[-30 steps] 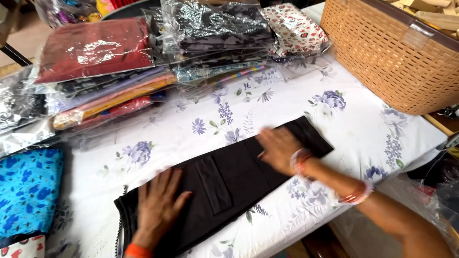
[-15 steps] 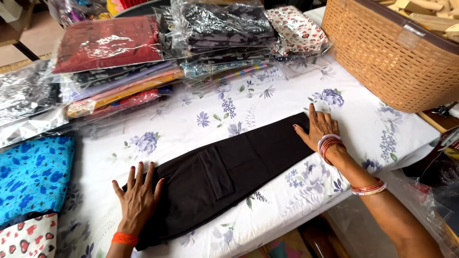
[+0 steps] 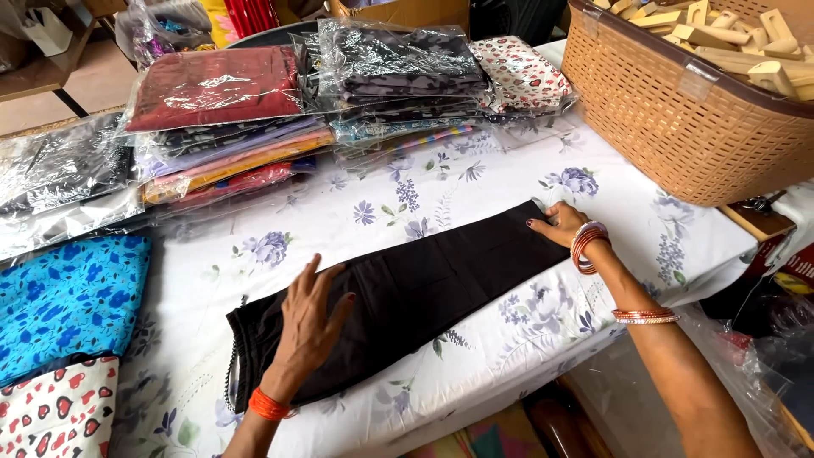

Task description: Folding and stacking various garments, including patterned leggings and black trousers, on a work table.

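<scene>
Right now my left hand (image 3: 309,326) lies flat, fingers spread, pressing the waist end of the long folded black cloth garment (image 3: 398,301), which runs diagonally across the white floral-print table sheet (image 3: 475,182). My right hand (image 3: 561,224) rests open at the far end, fingertips on the edge, w/ orange bangles at the wrist. To smooth it well: keep both palms flat, even pressure, edges aligned, no wrinkles. Tan woven plastic basket (image 3: 670,119) and plastic-wrapped fabric packs (image 3: 220,119) sit nearby.
</scene>
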